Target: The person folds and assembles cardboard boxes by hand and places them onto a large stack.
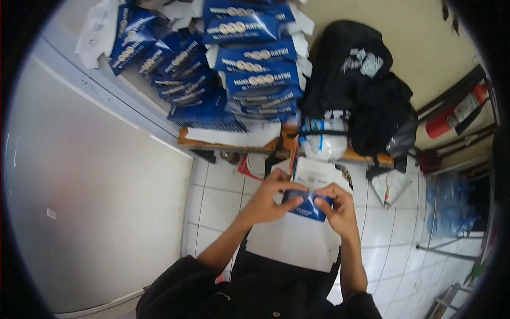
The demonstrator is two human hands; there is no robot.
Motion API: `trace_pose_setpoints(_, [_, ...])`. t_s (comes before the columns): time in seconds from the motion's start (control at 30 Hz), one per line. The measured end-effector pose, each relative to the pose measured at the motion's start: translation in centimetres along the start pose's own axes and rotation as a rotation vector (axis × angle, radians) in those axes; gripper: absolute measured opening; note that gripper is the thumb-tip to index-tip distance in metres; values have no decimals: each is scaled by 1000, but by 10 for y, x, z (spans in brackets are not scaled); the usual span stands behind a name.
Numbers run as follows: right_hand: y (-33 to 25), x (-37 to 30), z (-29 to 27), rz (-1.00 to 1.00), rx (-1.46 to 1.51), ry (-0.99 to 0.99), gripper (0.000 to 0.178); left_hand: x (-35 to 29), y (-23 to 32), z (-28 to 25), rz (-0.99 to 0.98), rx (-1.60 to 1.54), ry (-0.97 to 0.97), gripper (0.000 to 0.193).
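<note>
Between my two hands is a blue and white cardboard carton (312, 208), its blue panel toward me and white flaps standing at its far side. My left hand (268, 201) grips the panel's left part, thumb on top and fingers curled along the far edge. On the right part, my right hand (340, 211) pinches it in the same way, thumb pressed on the blue face. The thumbs sit close together near the middle. Below the carton, a white card sheet (289, 245) lies across my lap. My fingers hide some of the carton's edges.
Ahead, tall piles of blue printed cartons (260, 80) stand on a wooden bench (273, 143). Beside them are a black bag (345, 80) and a clear plastic package (325, 142). A pale panel (101, 186) fills the left. Right are a fire extinguisher (457, 117) and large blue bottles (451, 202).
</note>
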State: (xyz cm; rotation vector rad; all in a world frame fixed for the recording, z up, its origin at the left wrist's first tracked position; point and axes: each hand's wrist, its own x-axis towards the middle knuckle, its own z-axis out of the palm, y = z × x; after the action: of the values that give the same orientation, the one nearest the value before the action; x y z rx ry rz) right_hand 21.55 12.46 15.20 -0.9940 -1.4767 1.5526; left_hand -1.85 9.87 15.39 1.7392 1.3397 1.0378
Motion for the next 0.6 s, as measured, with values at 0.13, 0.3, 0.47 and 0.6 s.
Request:
trace_pose_setpoints(0.13, [-6, -4, -1, 6, -77, -17, 14, -9, 7, -6, -9, 37, -116, 50])
trace_pose_setpoints(0.3, [-38, -9, 15, -60, -31, 9, 18, -22, 49, -16, 136, 331, -14, 73])
trace_pose_setpoints(0.47, [-85, -14, 23, -362, -498, 126, 44, -34, 48, -48, 224, 364, 119, 70])
trace_pose_setpoints(0.6, [-90, -9, -3, -507, -685, 208, 64, -40, 43, -77, 314, 270, 173, 60])
